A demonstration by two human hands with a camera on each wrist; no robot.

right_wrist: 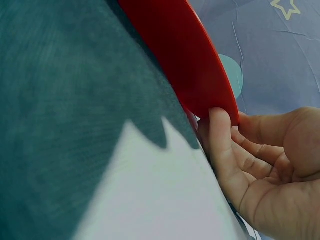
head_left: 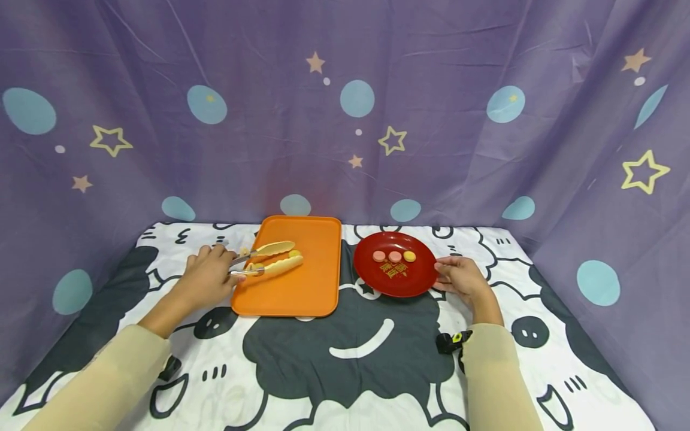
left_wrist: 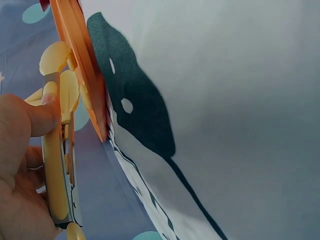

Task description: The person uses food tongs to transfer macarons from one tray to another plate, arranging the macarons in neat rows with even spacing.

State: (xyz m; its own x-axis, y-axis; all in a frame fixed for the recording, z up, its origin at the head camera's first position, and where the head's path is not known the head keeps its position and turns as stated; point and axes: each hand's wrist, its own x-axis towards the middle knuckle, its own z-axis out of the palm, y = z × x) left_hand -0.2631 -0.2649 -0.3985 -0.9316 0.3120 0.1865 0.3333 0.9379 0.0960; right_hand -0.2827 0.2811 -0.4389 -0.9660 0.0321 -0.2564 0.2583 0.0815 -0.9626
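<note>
My left hand (head_left: 207,274) grips a pair of tongs (head_left: 283,265) with cream-yellow tips and metal arms, over the left part of an orange tray (head_left: 315,293). The tips stand apart. Small yellow pieces, one a round piece (head_left: 294,254) near the tips, lie by the tongs, partly covered by them. In the left wrist view, the thumb presses along the yellow handle (left_wrist: 54,170). At the right, a red plate (head_left: 396,287) carries two pink macarons (head_left: 379,256) and a yellow macaron (head_left: 409,256) in a row. My right hand (head_left: 462,278) pinches the plate's right rim between thumb and fingers.
A cartoon-print cloth (head_left: 302,371) in white and dark grey covers the table. Behind it hangs a purple curtain (head_left: 442,155) with stars and blue ovals. The tray and plate stand side by side with a narrow gap between them.
</note>
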